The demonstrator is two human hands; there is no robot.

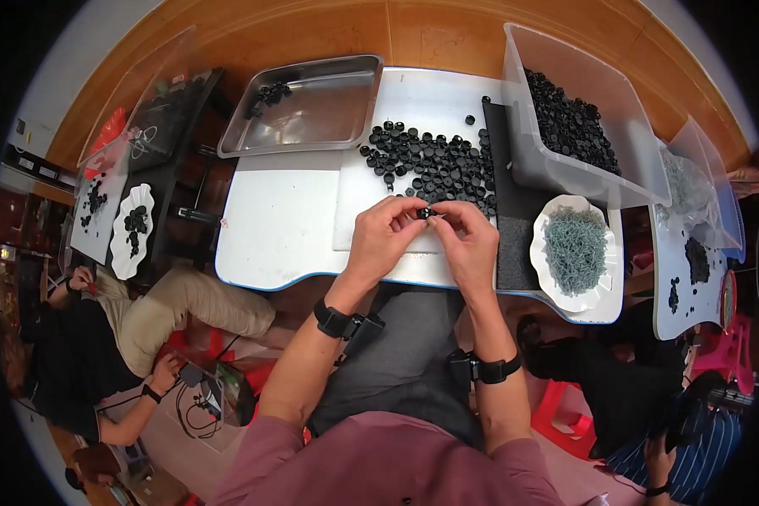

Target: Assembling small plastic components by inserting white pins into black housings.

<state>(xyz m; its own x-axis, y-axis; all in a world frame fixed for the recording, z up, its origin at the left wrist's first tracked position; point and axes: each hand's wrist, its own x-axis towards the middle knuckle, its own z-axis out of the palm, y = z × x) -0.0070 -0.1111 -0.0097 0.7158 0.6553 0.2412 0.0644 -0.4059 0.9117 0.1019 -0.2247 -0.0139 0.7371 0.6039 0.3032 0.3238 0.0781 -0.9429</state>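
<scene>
Both hands meet over the near middle of the white table. Between thumb and fingertips, my left hand (386, 239) pinches a small black round part (424, 213). My right hand (465, 243) is closed at the same part's right side, thumb and forefinger pressed together. Whether a tinier piece sits in those fingertips I cannot tell. Just beyond the hands, many loose black round parts (434, 164), like short cups or caps, lie spread on a white board. To the right, a white scalloped plate (545, 271) holds a heap of thin grey-green pieces (575, 249).
A steel tray (325, 126) with a few black parts stands at the back left. At the back right, a clear plastic bin (557, 169) full of black parts rests on a dark mat (516, 232). Other people sit at side tables, left (67, 363) and right (616, 379).
</scene>
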